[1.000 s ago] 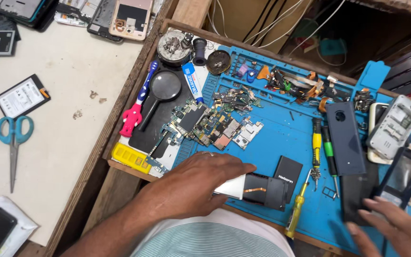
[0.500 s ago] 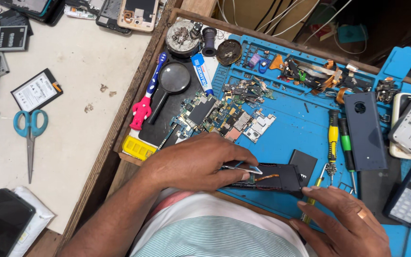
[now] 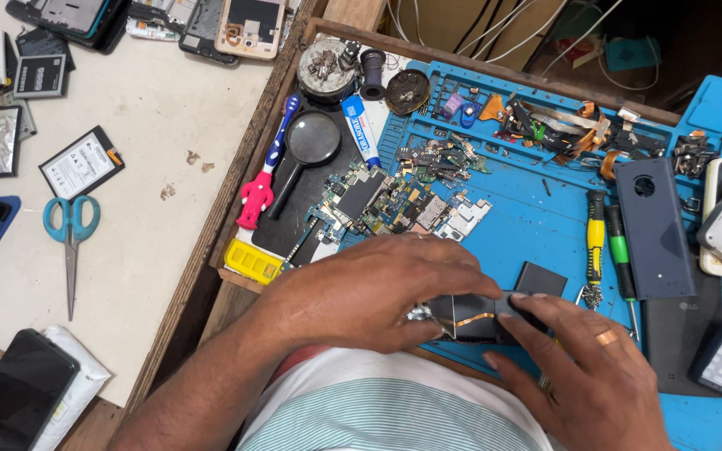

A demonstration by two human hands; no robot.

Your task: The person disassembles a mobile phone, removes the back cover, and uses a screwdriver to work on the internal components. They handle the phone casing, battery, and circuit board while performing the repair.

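From the head camera, a blue repair mat (image 3: 536, 225) lies in a wooden tray beside a pale, stained table (image 3: 160, 125). Two screwdrivers (image 3: 597, 238) lie on the mat, and one pair of scissors (image 3: 70, 238) lies left of it. At the mat's near edge, the left hand (image 3: 369, 292) and right hand (image 3: 582, 367) both grasp a dark opened phone (image 3: 474, 317) with a copper strip.

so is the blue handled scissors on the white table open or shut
Shut. The scissors lie flat on the white table, blades together in one thin line pointing toward the person, the two blue handle loops side by side.
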